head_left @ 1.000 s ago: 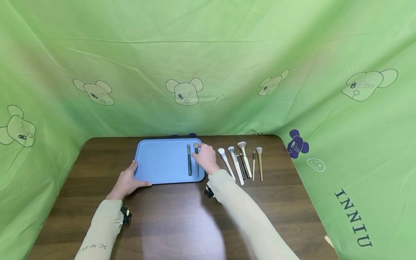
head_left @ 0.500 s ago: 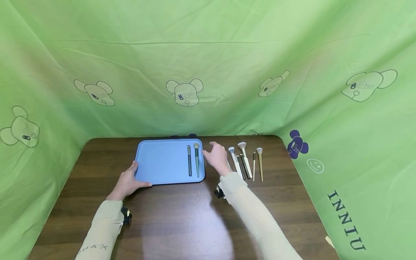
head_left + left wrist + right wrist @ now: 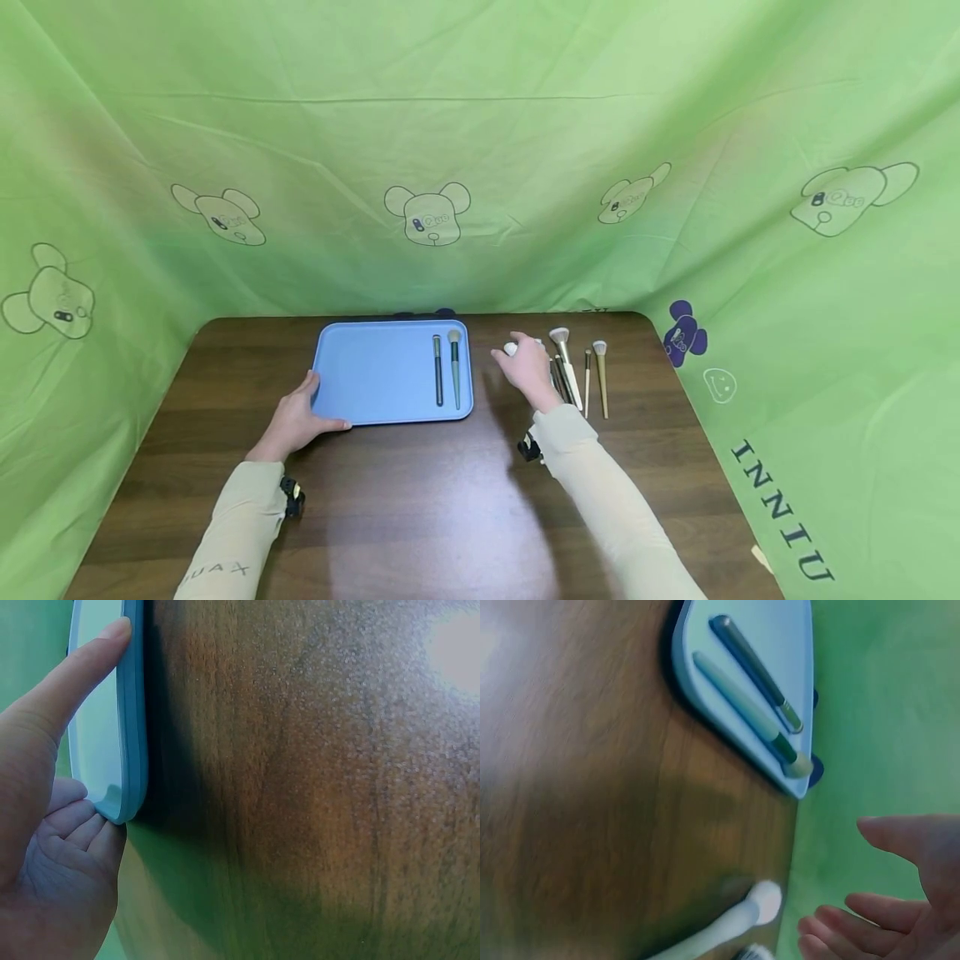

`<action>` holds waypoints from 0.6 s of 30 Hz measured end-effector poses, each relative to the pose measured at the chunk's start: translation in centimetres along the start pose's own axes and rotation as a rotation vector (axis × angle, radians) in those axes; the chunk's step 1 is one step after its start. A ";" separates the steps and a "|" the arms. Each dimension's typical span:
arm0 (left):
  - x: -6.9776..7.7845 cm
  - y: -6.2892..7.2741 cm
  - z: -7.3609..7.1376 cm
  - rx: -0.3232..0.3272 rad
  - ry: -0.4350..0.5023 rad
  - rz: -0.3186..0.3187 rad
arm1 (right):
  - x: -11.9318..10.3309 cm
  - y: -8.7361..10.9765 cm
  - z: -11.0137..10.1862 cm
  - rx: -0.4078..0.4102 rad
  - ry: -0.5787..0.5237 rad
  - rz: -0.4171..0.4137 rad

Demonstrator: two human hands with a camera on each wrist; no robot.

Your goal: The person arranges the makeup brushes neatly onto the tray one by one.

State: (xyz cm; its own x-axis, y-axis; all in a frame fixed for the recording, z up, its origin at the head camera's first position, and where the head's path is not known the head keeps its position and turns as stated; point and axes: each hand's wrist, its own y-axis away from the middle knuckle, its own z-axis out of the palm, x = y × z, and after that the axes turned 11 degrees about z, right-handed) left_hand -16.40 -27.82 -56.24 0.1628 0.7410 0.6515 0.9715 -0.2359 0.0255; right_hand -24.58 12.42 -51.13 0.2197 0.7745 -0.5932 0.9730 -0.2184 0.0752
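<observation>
My left hand (image 3: 294, 419) grips the near-left corner of a blue tray (image 3: 367, 375). In the left wrist view its thumb lies across the tray's rim (image 3: 133, 750) and its fingers bend at the corner. Two makeup brushes lie side by side at the tray's right end: a slim dark one (image 3: 438, 371) and a green-handled one (image 3: 455, 367). Over the loose brushes on the right hovers my right hand (image 3: 531, 368), thumb and fingers apart, holding nothing. A white makeup brush (image 3: 731, 921) lies below it; in the head view only its head shows past the hand.
Right of my right hand lie several more makeup brushes, among them a fluffy white-handled one (image 3: 567, 367), a short thin one (image 3: 587, 383) and a tan one (image 3: 602, 379). The wooden table (image 3: 420, 500) meets a green cloth backdrop (image 3: 525, 167) at the back and sides.
My right hand has let go of the green-handled brush on the tray and moved right, over the loose brushes. My left hand and the tray have stayed put.
</observation>
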 end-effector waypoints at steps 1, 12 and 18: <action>0.0 0.0 0.0 0.001 0.003 0.000 | 0.2 0.0 -0.1 -0.002 0.004 0.002; -0.1 -0.3 0.1 0.007 -0.012 0.011 | 3.5 0.3 -1.5 -0.028 0.075 -0.005; -0.2 -0.2 0.1 -0.001 -0.007 0.004 | 5.1 0.4 -1.6 -0.042 0.129 -0.006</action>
State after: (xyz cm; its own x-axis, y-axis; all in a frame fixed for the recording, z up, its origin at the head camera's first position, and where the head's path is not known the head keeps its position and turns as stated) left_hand -16.58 -27.83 -56.45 0.1675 0.7447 0.6461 0.9708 -0.2389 0.0238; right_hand -23.00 17.19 -52.87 0.2185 0.8462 -0.4860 0.9758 -0.1908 0.1067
